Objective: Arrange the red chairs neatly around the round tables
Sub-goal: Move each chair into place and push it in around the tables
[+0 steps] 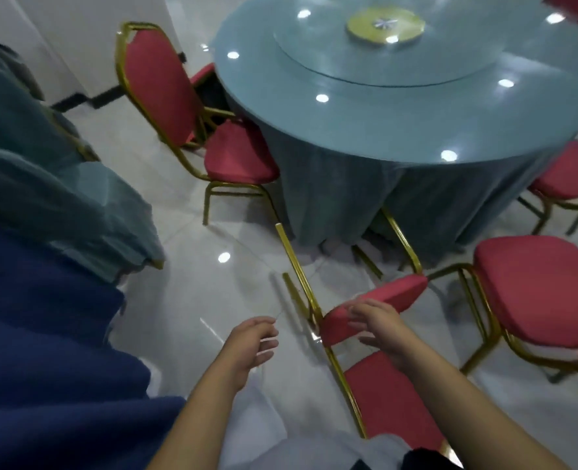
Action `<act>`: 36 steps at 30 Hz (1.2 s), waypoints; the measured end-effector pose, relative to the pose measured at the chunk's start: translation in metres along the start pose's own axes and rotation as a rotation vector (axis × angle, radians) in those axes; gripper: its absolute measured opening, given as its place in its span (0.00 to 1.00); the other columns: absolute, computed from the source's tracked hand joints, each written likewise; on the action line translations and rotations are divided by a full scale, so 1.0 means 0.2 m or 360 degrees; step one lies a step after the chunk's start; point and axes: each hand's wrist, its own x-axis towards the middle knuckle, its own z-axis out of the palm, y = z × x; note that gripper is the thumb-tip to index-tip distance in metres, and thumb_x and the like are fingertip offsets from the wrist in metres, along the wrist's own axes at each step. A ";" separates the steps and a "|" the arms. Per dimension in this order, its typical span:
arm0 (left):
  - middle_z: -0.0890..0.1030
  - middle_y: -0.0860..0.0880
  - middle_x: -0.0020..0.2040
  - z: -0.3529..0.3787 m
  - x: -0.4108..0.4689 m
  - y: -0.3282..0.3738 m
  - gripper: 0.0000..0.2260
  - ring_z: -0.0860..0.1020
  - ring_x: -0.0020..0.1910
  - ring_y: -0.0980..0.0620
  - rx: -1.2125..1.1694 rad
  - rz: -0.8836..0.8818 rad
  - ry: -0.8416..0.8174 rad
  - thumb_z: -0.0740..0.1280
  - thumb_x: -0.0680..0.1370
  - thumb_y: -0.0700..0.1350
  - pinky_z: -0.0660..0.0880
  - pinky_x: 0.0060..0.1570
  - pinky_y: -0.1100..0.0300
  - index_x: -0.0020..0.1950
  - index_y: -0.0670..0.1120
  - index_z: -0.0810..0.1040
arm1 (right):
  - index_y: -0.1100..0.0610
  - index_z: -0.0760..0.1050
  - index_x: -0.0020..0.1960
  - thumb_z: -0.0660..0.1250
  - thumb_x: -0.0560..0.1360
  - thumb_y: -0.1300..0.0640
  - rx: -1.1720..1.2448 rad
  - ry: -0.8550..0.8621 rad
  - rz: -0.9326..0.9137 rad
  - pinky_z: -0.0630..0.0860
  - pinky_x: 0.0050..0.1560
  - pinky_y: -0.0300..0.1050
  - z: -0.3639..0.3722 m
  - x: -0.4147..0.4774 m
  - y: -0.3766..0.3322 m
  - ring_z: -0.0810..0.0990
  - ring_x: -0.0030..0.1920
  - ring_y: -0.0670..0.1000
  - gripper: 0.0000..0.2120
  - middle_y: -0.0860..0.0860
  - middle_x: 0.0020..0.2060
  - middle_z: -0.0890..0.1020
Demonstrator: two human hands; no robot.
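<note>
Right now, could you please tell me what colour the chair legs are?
Gold. The head view shows it best on the chair legs nearest the hands.

Lower centre: red chair (pixel 372 308) tipped back, gold legs pointing toward the teal-draped round table (pixel 416 130) at upper right. Right hand (pixel 379 322) at its seat edge, fingers loose; left hand (pixel 253 340) relaxed, apart, over pale floor (pixel 213 293).
</note>
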 end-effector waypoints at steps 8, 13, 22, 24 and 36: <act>0.81 0.44 0.47 0.07 0.42 0.78 0.06 0.80 0.46 0.48 0.0542 0.0138 -0.0244 0.63 0.81 0.40 0.77 0.44 0.58 0.54 0.44 0.80 | 0.52 0.79 0.57 0.66 0.78 0.52 0.0551 0.0572 0.0210 0.74 0.45 0.47 0.09 0.05 -0.14 0.78 0.55 0.48 0.09 0.49 0.55 0.80; 0.80 0.45 0.42 0.44 0.50 0.98 0.06 0.79 0.40 0.49 0.0901 0.0193 -0.0614 0.65 0.79 0.39 0.75 0.40 0.58 0.53 0.46 0.79 | 0.53 0.78 0.57 0.68 0.77 0.52 0.0997 0.0898 0.0319 0.75 0.54 0.53 0.00 0.06 -0.05 0.78 0.57 0.54 0.10 0.53 0.57 0.79; 0.83 0.44 0.47 0.87 0.59 1.09 0.07 0.81 0.43 0.48 0.1662 0.0238 -0.0865 0.67 0.79 0.40 0.78 0.43 0.55 0.56 0.45 0.81 | 0.53 0.76 0.53 0.66 0.79 0.56 0.1710 0.1161 0.0184 0.75 0.50 0.51 -0.21 0.26 0.03 0.78 0.52 0.50 0.04 0.51 0.49 0.79; 0.84 0.43 0.46 0.96 0.64 1.12 0.07 0.82 0.41 0.47 0.1674 0.0241 -0.0866 0.67 0.79 0.39 0.79 0.42 0.55 0.56 0.44 0.80 | 0.55 0.76 0.53 0.65 0.79 0.57 0.1839 0.1185 0.0249 0.76 0.47 0.50 -0.22 0.27 0.08 0.78 0.46 0.50 0.04 0.51 0.46 0.78; 0.80 0.38 0.55 1.36 0.85 1.04 0.07 0.78 0.49 0.45 0.2549 0.0328 -0.1283 0.64 0.81 0.40 0.77 0.57 0.46 0.58 0.45 0.79 | 0.57 0.76 0.60 0.64 0.80 0.56 0.2467 0.1567 0.0362 0.76 0.58 0.55 -0.10 0.42 0.07 0.78 0.60 0.58 0.10 0.62 0.59 0.78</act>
